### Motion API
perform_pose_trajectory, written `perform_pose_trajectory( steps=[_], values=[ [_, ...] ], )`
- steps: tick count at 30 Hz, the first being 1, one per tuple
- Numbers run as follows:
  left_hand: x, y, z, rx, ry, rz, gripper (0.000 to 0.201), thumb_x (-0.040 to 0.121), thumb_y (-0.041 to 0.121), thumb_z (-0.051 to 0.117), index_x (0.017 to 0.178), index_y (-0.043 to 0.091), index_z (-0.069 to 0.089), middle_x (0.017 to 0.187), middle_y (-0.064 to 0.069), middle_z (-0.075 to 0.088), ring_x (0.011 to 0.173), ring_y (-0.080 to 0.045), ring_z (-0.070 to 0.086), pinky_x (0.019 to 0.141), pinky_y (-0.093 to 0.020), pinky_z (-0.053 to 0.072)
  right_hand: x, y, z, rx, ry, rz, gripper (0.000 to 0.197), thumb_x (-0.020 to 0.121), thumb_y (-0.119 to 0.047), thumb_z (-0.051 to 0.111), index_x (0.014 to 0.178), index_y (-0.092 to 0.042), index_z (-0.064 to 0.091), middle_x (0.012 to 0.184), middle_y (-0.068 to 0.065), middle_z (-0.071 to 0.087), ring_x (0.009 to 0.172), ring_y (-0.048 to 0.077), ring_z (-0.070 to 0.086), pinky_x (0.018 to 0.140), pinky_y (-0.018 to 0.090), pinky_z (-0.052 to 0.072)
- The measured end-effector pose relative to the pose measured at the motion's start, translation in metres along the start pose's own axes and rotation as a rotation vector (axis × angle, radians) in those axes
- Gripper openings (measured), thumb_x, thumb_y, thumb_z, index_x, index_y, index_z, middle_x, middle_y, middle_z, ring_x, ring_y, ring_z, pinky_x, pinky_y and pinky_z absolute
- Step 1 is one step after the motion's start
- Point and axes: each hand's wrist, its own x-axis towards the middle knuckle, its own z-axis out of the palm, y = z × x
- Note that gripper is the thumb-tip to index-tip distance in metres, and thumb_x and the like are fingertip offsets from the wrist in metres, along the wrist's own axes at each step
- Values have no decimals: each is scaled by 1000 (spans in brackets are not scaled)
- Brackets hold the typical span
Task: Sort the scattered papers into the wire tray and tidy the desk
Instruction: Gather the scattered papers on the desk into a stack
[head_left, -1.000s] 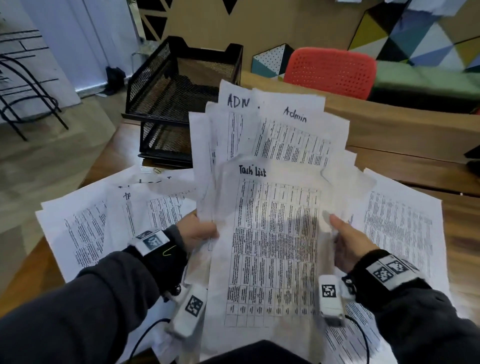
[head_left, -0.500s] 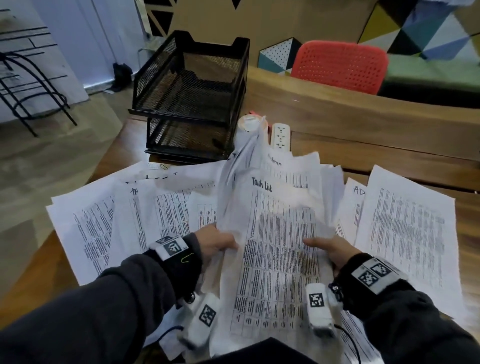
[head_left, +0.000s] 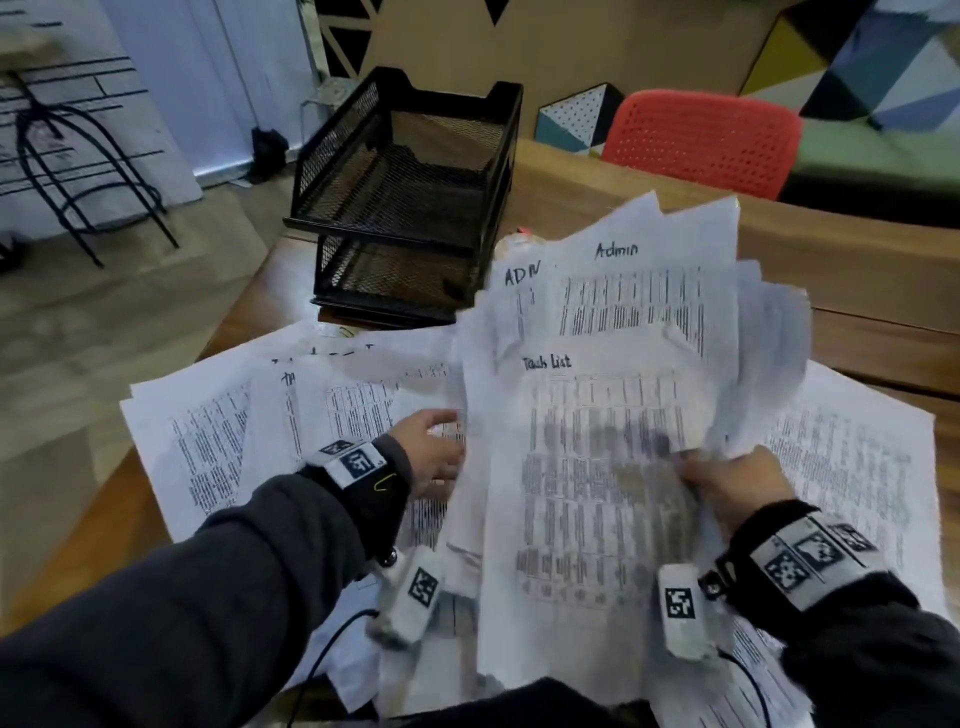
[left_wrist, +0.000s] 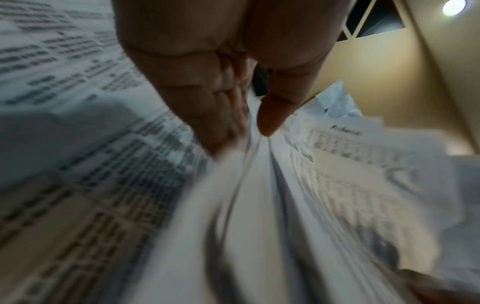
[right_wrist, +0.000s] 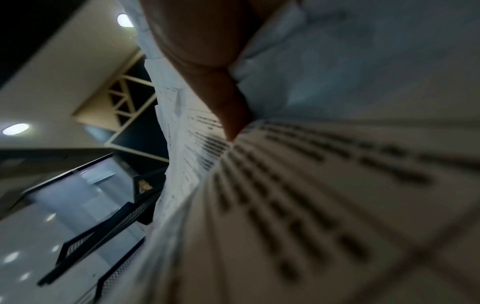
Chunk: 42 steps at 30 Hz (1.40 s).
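Wooden desk (head_left: 857, 270), loose sheets (head_left: 208, 426) spread at 9 o'clock. Wire tray (head_left: 410, 208) at 11 o'clock, no papers inside. Paper bundle (head_left: 597, 467) raised at centre; left hand (head_left: 428, 452) and right hand (head_left: 727, 480) pinch its side edges.

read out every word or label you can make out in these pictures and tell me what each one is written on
"Task List": handwritten atop the front sheet of the bundle both hands hold.
"Admin": atop the sheet behind it.
"ADN", cut off: the sheet beside that.
Printed tables, the headings on the desk sheets, and the wrist tags: unreadable.
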Motion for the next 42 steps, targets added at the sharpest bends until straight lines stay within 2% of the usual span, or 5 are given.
perform_pose_trajectory(
  steps=[5, 11, 29, 35, 42],
  values=[
    [18, -17, -25, 501, 471, -202, 72, 75, 25, 66, 137, 11, 33, 130, -17, 48, 104, -33, 58, 92, -41, 51, -1, -15, -21, -91, 150, -141, 29, 81, -8, 70, 100, 12, 62, 89, 18, 61, 84, 30, 59, 70, 29, 38],
    [19, -19, -4, 560, 295, -197, 79, 80, 33, 68, 141, 5, 27, 141, -15, 42, 123, -33, 47, 101, -40, 41, -11, -37, -31, -135, 279, -247, 29, 84, -3, 63, 103, 17, 57, 95, 25, 59, 99, 41, 59, 72, 32, 34],
    [20, -22, -79, 258, 897, -96, 72, 70, 5, 72, 127, 21, 32, 130, -17, 35, 67, -22, 47, 64, -29, 38, 2, 1, -18, 75, 137, 134, 39, 77, -28, 74, 97, 2, 61, 72, 13, 60, 51, 18, 47, 47, 26, 31],
    [21, -19, -81, 460, 536, -205, 78, 76, 37, 71, 139, 9, 35, 140, -15, 45, 123, -32, 48, 105, -39, 37, -2, 6, -6, 5, 52, 172, 28, 82, -23, 69, 87, 1, 55, 76, 15, 59, 63, 25, 56, 53, 29, 38],
    [8, -7, -68, 585, 550, -25, 64, 80, 14, 63, 138, 12, 36, 129, -15, 54, 114, -34, 54, 91, -33, 43, 7, 19, 9, -100, 39, 213, 43, 81, -19, 70, 107, 9, 52, 94, 22, 63, 76, 30, 59, 72, 39, 49]
  ],
)
